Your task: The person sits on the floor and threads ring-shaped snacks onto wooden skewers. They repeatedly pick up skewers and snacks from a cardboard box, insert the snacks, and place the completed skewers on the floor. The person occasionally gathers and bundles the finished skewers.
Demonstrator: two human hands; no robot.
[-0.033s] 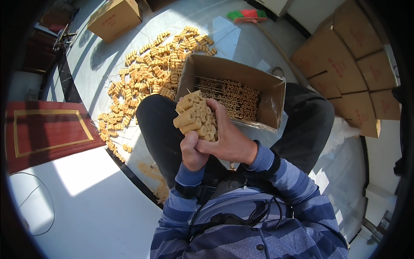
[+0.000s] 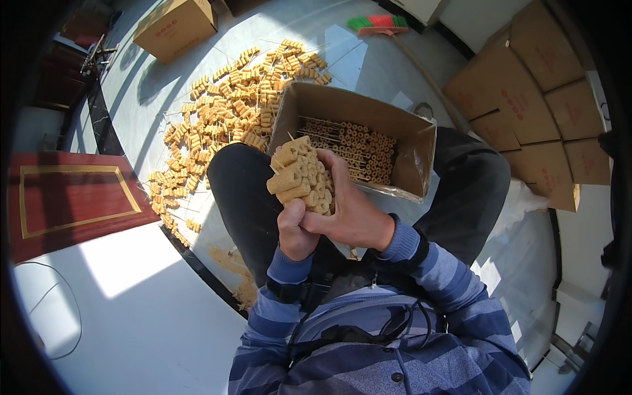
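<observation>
A bundle of tan, hollow, tube-shaped pieces on thin sticks (image 2: 299, 176) is gripped between my hands above my lap. My left hand (image 2: 295, 232) closes around its lower end, thumb up. From the right, my right hand (image 2: 359, 214) wraps it, with the thumb meeting the left hand. The palms and the bundle's underside are hidden. Just beyond, between my knees, an open cardboard box (image 2: 349, 99) holds rows of similar skewered pieces (image 2: 372, 151), their round ends showing. A large loose heap of such skewers (image 2: 227, 112) lies on the floor to the far left.
Closed cardboard boxes (image 2: 520, 112) are stacked at the right, and another carton (image 2: 176, 29) stands at the far left. A broom (image 2: 378, 25) with green and red bristles lies behind the open box. On the left is a dark red panel (image 2: 79, 201) with a gold border.
The bundle and both hands have shifted very slightly to the right. The grip looks the same.
</observation>
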